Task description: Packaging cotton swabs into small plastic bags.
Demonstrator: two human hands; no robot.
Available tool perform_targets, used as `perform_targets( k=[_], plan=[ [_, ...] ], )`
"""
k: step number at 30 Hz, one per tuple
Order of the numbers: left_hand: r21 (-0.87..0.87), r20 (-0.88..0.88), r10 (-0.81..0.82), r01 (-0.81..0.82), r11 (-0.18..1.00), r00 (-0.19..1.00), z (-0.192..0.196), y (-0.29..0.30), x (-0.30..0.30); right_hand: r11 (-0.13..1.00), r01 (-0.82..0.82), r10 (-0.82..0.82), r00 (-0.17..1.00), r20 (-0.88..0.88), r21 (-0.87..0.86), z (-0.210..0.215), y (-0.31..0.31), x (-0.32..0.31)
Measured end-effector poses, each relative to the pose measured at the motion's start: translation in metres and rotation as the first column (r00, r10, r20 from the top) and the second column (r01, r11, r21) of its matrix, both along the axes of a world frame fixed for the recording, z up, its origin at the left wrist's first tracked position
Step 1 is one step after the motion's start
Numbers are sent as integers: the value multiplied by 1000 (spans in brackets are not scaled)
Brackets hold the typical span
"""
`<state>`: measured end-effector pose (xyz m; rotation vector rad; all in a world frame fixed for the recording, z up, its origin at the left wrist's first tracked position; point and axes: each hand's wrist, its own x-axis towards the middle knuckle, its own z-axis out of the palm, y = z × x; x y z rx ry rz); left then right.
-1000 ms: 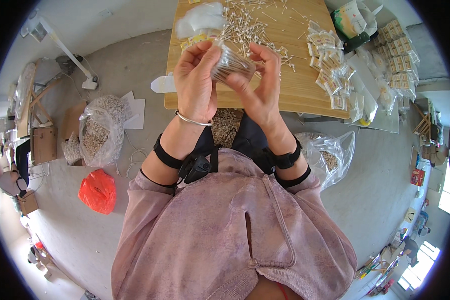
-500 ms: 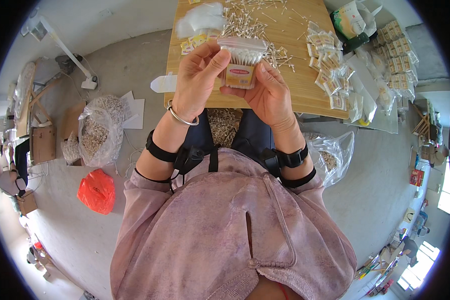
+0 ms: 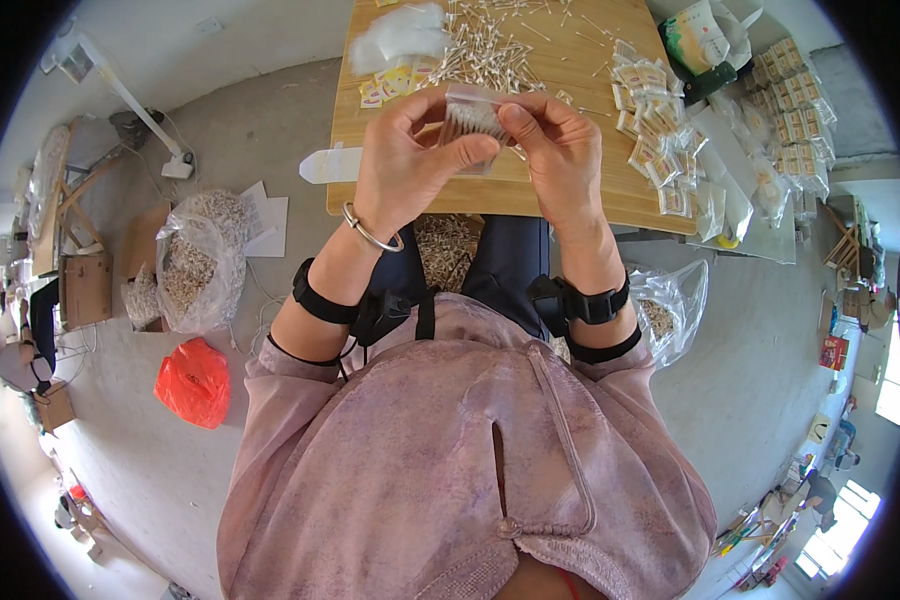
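Between my hands, above the table's near edge, is a small clear zip bag (image 3: 473,118) packed with white-tipped cotton swabs. My left hand (image 3: 402,158) is closed round its left side, the thumb lying across the front. At the bag's upper right corner, my right hand (image 3: 562,145) pinches the top edge between thumb and fingers. Loose cotton swabs (image 3: 485,50) lie heaped on the wooden table just beyond. Left of that heap are a pile of empty clear bags (image 3: 400,40) and some yellow printed cards (image 3: 388,86).
Filled swab bags (image 3: 660,125) are piled on the table's (image 3: 610,195) right side, and more packs (image 3: 795,105) are stacked farther right. Large plastic sacks of swabs (image 3: 195,265) stand on the floor at left, near a red plastic bag (image 3: 192,383). A white strip (image 3: 330,165) overhangs the table's left edge.
The bag has tipped, so its top and swab tips face me more than its printed front. My right hand has moved from its lower right side up to the top corner.
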<state>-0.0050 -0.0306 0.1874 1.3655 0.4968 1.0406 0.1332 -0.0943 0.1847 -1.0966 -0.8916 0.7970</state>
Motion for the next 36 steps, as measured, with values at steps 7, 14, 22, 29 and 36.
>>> perform_targets(
  k=[7,14,22,29,36],
  plan=[
    [-58,37,-103,105,993,994,-5,3,0,999,41,-48,957,285,30,-2,0,5],
    [-137,-96,-133,119,983,986,-10,11,-6,999,-43,47,953,299,-19,8,-1,8],
    [-463,155,-186,237,854,970,-15,14,-6,976,-132,53,915,-401,-173,-12,14,21],
    [741,-229,292,-28,671,929,-7,0,-6,980,-159,58,797,-601,-116,-12,14,16],
    [713,-102,143,-28,701,985,-2,3,-2,968,-233,134,787,-603,-90,-14,11,10]
  ],
)
